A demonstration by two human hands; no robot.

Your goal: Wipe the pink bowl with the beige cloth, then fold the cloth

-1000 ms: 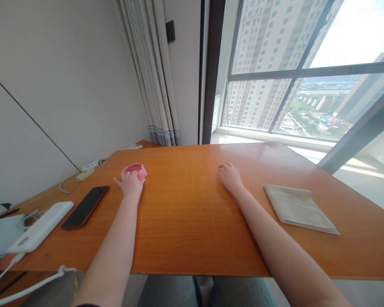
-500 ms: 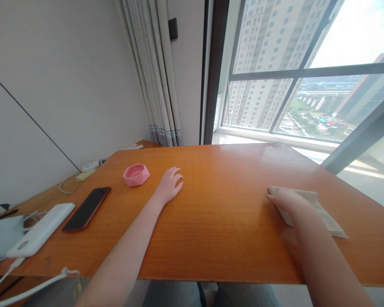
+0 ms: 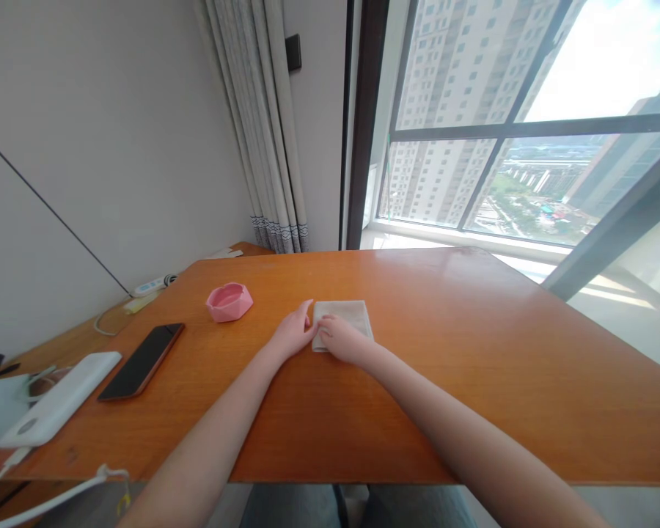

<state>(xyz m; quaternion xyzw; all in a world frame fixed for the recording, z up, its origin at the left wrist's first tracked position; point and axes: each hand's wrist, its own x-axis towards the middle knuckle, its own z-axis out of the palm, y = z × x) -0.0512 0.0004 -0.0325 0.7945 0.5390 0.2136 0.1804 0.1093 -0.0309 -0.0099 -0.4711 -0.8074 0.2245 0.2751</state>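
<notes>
A beige folded cloth (image 3: 344,309) lies flat on the brown wooden table (image 3: 445,352), roughly in front of me. My right hand (image 3: 339,339) rests over its lower left part, fingers bent and closed on the fabric near the left edge; its fingertips are partly hidden. Just left of the cloth is my left hand (image 3: 294,331), resting on the tabletop with thumb and fingers apart and nothing held. Its thumb tip comes close to the right fingertips and the cloth's left edge; whether they touch I cannot tell.
A pink angular bowl (image 3: 229,302) stands left of my left hand. Farther left lie a dark phone (image 3: 141,361) and a white power bank (image 3: 60,398) with a cable. Beyond the table are a curtain (image 3: 264,132) and a large window (image 3: 484,132).
My right hand has moved from the table's right side to the middle, and the folded cloth has come with it. The left hand has stayed near its place.
</notes>
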